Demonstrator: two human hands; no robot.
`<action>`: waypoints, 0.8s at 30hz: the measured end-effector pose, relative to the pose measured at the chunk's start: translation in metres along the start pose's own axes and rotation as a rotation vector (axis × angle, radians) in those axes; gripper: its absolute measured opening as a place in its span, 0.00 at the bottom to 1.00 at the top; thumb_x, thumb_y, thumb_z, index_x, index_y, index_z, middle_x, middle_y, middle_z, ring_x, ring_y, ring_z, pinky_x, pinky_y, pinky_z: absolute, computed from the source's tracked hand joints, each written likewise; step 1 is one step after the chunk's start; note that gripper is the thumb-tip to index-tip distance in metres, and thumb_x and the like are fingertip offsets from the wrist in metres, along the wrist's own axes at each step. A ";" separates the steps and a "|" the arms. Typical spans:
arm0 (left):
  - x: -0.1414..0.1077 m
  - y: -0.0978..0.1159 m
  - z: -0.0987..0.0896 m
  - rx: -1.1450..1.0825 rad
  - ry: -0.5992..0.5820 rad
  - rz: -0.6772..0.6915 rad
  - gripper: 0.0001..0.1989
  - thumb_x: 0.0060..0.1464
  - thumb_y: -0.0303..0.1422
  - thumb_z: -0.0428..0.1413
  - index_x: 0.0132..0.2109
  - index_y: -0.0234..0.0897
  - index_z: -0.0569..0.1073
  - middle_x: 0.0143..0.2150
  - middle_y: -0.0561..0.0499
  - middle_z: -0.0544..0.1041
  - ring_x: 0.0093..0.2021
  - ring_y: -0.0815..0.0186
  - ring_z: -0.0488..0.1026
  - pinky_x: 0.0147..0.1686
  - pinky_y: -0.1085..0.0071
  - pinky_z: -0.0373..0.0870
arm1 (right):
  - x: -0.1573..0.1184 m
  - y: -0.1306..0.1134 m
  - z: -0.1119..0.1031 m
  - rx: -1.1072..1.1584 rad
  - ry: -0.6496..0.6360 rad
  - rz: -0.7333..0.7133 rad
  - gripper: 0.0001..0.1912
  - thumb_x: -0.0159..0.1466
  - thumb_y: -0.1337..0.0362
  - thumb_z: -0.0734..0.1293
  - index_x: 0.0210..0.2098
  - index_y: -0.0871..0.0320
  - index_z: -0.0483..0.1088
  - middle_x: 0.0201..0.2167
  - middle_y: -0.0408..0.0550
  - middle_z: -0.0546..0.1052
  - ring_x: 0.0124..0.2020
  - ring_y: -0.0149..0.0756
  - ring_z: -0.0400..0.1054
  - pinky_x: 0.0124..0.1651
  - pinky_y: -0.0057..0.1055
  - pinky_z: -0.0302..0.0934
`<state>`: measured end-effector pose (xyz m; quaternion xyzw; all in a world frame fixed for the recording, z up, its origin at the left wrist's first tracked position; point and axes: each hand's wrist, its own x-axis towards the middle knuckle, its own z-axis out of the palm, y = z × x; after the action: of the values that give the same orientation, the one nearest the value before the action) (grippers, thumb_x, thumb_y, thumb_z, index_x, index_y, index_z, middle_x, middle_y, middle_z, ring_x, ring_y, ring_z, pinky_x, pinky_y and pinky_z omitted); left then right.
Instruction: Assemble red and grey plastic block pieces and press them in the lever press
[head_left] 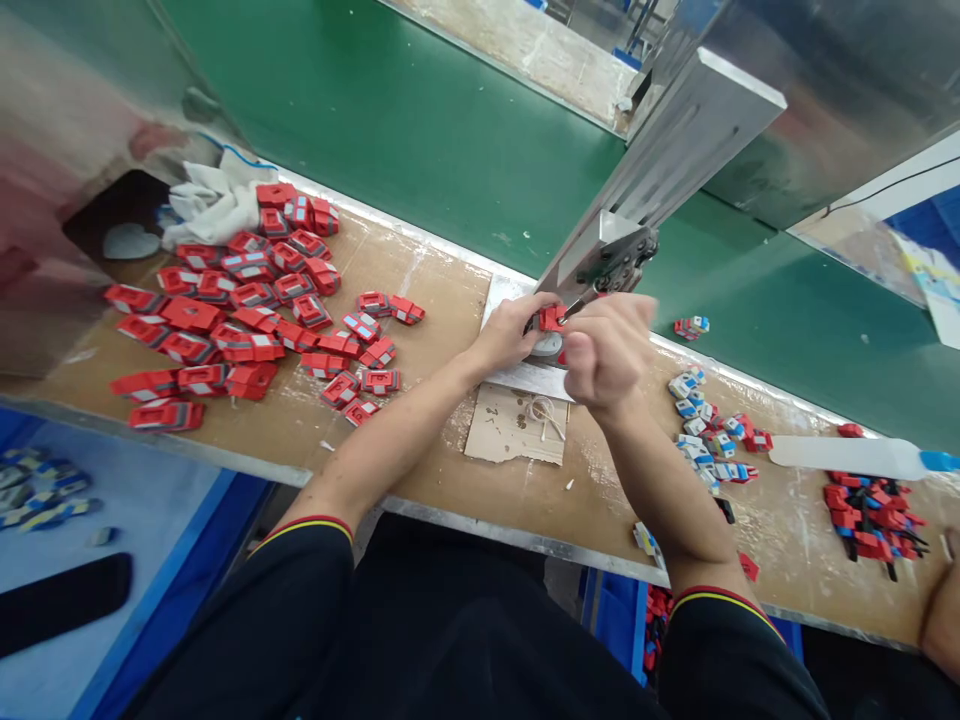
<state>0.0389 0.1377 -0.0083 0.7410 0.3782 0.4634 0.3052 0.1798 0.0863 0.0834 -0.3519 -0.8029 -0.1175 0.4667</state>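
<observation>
At the base of a metal press, a red plastic part rests above a round pale disc. My left hand reaches in from the left, its fingers closed on the side of that part. Just to the right, my right hand is curled and blurred by motion, close beside the press lever; what it grips is hidden. Below both hands lies a torn piece of cardboard with a clear loop of thread on it.
Many red toy pieces cover the bench's left side, beside a white cloth. Blue-and-white pieces, a white bottle and red-black parts lie right. A green conveyor belt runs behind. Another person's arm shows far right.
</observation>
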 end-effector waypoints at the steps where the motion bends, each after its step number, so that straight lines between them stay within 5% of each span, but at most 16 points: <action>1: -0.001 0.001 -0.001 -0.008 -0.007 -0.007 0.21 0.58 0.24 0.60 0.58 0.41 0.75 0.54 0.47 0.84 0.54 0.57 0.81 0.59 0.60 0.77 | -0.002 -0.002 -0.008 0.020 0.126 0.071 0.19 0.73 0.48 0.60 0.30 0.50 0.70 0.29 0.44 0.72 0.35 0.41 0.71 0.51 0.49 0.65; 4: -0.002 0.004 -0.002 -0.047 -0.015 -0.031 0.23 0.57 0.21 0.59 0.58 0.41 0.74 0.57 0.47 0.83 0.57 0.58 0.80 0.60 0.59 0.76 | -0.013 -0.012 -0.019 0.120 0.331 0.376 0.10 0.68 0.51 0.68 0.41 0.49 0.70 0.41 0.47 0.74 0.47 0.45 0.73 0.52 0.48 0.69; 10: -0.002 0.004 0.001 -0.082 -0.010 -0.028 0.22 0.57 0.21 0.58 0.58 0.40 0.73 0.58 0.46 0.82 0.58 0.59 0.79 0.61 0.60 0.75 | -0.034 -0.030 -0.015 0.753 0.013 0.812 0.20 0.65 0.51 0.72 0.42 0.48 0.57 0.36 0.41 0.79 0.31 0.33 0.75 0.37 0.34 0.73; 17: -0.006 0.005 0.006 -0.112 0.001 -0.053 0.22 0.59 0.25 0.60 0.60 0.39 0.72 0.56 0.44 0.83 0.54 0.58 0.81 0.58 0.57 0.77 | -0.006 -0.039 -0.063 0.845 0.010 0.768 0.20 0.67 0.45 0.70 0.42 0.47 0.57 0.30 0.38 0.77 0.22 0.30 0.71 0.26 0.30 0.67; 24: -0.010 0.002 0.010 -0.117 0.014 -0.076 0.24 0.59 0.27 0.61 0.61 0.42 0.70 0.55 0.45 0.83 0.53 0.57 0.82 0.58 0.55 0.77 | 0.001 -0.035 -0.065 0.814 -0.026 0.712 0.21 0.67 0.41 0.69 0.45 0.47 0.61 0.29 0.38 0.76 0.22 0.30 0.71 0.25 0.30 0.66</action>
<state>0.0458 0.1278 -0.0151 0.7038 0.3806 0.4777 0.3627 0.1991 0.0279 0.1244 -0.3945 -0.6201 0.3730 0.5663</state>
